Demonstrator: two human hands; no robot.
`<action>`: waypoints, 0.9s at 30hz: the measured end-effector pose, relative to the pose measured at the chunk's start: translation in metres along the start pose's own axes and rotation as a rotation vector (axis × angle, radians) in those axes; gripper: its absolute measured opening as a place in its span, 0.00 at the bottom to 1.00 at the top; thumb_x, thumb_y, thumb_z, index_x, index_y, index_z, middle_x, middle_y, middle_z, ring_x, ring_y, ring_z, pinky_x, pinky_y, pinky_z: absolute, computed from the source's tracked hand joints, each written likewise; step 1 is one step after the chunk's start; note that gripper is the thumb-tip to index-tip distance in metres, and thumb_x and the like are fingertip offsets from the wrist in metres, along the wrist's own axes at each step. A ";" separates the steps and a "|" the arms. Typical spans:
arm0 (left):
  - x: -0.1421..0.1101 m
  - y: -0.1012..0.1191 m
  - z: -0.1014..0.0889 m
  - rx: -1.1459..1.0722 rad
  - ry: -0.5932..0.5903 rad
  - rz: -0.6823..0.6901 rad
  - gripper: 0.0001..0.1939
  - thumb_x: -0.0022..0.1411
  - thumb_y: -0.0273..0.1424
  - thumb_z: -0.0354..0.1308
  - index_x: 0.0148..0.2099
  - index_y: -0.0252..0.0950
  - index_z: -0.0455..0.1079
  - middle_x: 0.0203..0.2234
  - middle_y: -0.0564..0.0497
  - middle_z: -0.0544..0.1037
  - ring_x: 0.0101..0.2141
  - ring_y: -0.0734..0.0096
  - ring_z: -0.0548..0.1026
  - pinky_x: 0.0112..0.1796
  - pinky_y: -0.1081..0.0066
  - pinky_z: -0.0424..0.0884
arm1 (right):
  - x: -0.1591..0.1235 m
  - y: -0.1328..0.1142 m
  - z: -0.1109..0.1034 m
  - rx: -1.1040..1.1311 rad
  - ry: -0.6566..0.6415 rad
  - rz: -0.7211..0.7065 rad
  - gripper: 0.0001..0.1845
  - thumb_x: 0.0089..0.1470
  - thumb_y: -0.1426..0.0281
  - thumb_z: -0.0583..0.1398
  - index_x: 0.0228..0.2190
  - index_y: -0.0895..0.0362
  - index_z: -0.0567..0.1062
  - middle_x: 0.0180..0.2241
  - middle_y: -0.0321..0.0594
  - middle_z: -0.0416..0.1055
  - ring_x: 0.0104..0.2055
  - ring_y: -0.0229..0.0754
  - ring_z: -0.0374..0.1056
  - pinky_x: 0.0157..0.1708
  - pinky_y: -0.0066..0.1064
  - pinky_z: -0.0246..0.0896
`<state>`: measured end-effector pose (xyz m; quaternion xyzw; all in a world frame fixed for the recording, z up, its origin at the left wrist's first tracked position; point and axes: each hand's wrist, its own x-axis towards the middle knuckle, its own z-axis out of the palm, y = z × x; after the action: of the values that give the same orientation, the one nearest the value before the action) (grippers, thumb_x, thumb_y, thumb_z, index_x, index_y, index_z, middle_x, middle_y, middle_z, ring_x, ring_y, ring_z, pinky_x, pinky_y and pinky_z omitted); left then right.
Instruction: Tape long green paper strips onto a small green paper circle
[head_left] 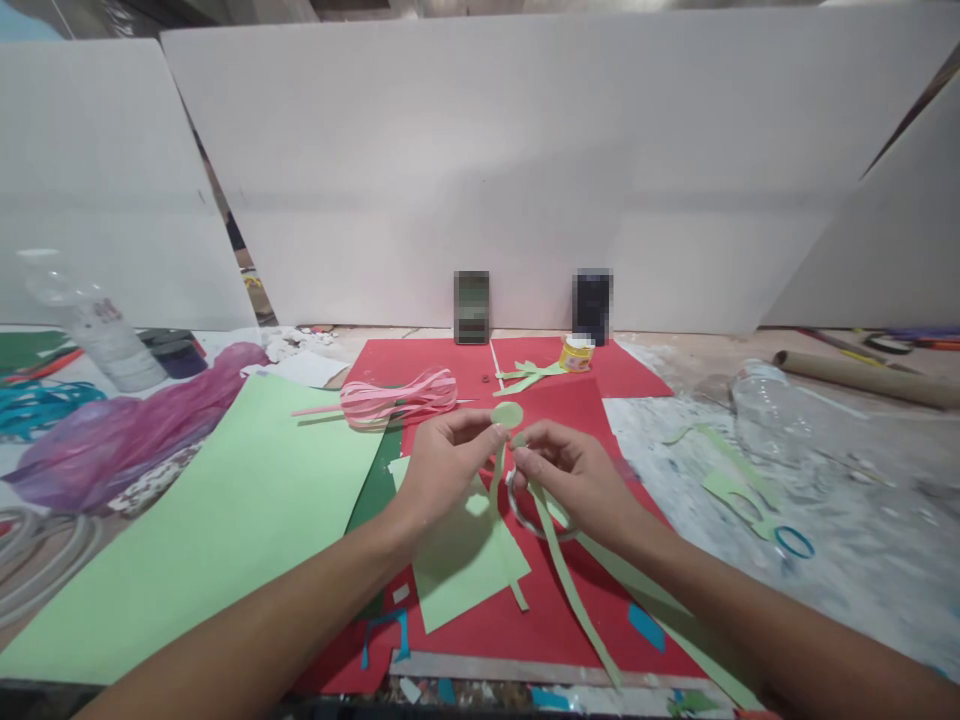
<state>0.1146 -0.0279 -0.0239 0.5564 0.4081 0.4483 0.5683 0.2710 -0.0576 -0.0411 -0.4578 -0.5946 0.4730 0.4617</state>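
Over the red paper, my left hand (448,460) is closed, thumb and fingertips pinching a light green paper piece with a round disc (508,415) at its top. My right hand (577,470) is closed too, its fingertips on a small green paper roll (519,440) close to the left thumb. From the right fingers a long green paper strip (564,572) hangs down to the front edge. Another narrow strip (496,485) drops below the left thumb. Partly hidden behind my right hand lies a whitish ring (517,507). A green paper sheet (457,585) rests below both hands.
Left are a large green sheet (247,520), a pink strip bundle (397,398), a purple plastic bag (135,430) and a bottle (112,335). A yellow tub (576,354) and two phones (472,308) stand behind. Right are a clear bottle (765,410) and a cardboard tube (862,378).
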 end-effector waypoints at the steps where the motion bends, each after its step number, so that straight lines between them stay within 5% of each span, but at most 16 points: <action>1: 0.000 -0.002 0.000 -0.004 -0.001 0.001 0.10 0.54 0.35 0.62 0.34 0.32 0.73 0.25 0.52 0.73 0.26 0.75 0.69 0.31 0.73 0.66 | 0.000 -0.001 0.001 -0.011 0.006 -0.001 0.12 0.55 0.59 0.60 0.32 0.56 0.70 0.22 0.34 0.71 0.21 0.35 0.66 0.22 0.27 0.63; 10: -0.003 -0.005 0.003 -0.015 -0.048 -0.016 0.11 0.56 0.36 0.60 0.32 0.33 0.74 0.27 0.51 0.73 0.30 0.74 0.69 0.33 0.74 0.65 | -0.001 -0.002 0.002 -0.180 0.116 -0.111 0.15 0.57 0.59 0.56 0.29 0.58 0.73 0.25 0.37 0.70 0.27 0.37 0.65 0.28 0.27 0.59; 27: -0.005 -0.005 0.005 -0.021 -0.079 -0.018 0.12 0.56 0.37 0.59 0.28 0.33 0.73 0.23 0.54 0.70 0.26 0.77 0.65 0.29 0.75 0.63 | -0.001 0.003 0.002 -0.290 0.165 -0.126 0.17 0.57 0.58 0.56 0.25 0.57 0.71 0.22 0.35 0.65 0.25 0.37 0.59 0.25 0.28 0.54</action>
<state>0.1182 -0.0335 -0.0293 0.5640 0.3854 0.4251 0.5939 0.2695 -0.0581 -0.0439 -0.5185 -0.6442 0.3133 0.4670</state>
